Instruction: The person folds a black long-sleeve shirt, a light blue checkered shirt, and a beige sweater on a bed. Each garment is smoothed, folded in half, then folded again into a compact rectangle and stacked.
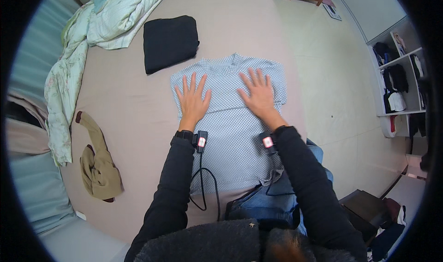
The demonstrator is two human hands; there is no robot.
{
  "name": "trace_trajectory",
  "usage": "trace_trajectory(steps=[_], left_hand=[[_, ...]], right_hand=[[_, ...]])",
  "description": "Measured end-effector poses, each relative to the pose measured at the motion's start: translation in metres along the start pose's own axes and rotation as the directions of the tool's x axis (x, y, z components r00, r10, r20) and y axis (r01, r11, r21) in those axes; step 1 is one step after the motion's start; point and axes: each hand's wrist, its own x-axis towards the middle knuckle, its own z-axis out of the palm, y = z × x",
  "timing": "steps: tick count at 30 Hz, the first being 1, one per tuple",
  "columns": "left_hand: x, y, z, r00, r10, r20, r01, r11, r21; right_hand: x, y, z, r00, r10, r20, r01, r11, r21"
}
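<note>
A blue-and-white checked shirt (226, 137) lies spread on the bed, its collar at the far end and its hem toward me. My left hand (192, 100) rests flat on the upper left of the shirt, fingers spread. On the upper right, my right hand (259, 95) lies with fingers apart too, slightly blurred. Neither hand grips anything. Just beyond the shirt, to the left, sits a folded black garment (170, 43).
A crumpled tan garment (99, 163) with dark red cuffs lies at left on the pink bed sheet (124, 110). A floral quilt (69, 86) bunches along the far left. Open shelves (399, 77) with clothes stand at right. Cables hang from both wrists.
</note>
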Motion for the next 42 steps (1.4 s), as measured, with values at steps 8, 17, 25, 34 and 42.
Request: trace_trajectory(steps=[8, 17, 25, 34, 42], left_hand=[[0.001, 0.001, 0.002, 1.000, -0.015, 0.004, 0.015, 1.000, 0.014], [0.003, -0.006, 0.010, 1.000, 0.004, -0.001, -0.004, 1.000, 0.024], [-0.038, 0.012, -0.024, 0.987, 0.145, 0.063, -0.148, 0.988, 0.048], [-0.244, 0.053, -0.135, 0.782, 0.439, 0.443, -0.251, 0.871, -0.422], [-0.296, 0.026, -0.154, 0.923, 0.278, 0.268, -0.244, 0.958, -0.154]], right_hand=[[-0.029, 0.078, -0.023, 0.948, 0.314, -0.058, -0.307, 0.946, 0.101], [-0.104, 0.021, -0.033, 0.915, -0.355, 0.193, 0.315, 0.925, 0.210], [-0.183, 0.087, -0.106, 0.977, -0.163, 0.141, 0.168, 0.985, -0.025], [-0.238, 0.016, -0.136, 0.685, -0.455, 0.569, 0.219, 0.874, 0.435], [-0.246, 0.028, -0.134, 0.765, -0.466, 0.444, 0.377, 0.884, 0.278]])
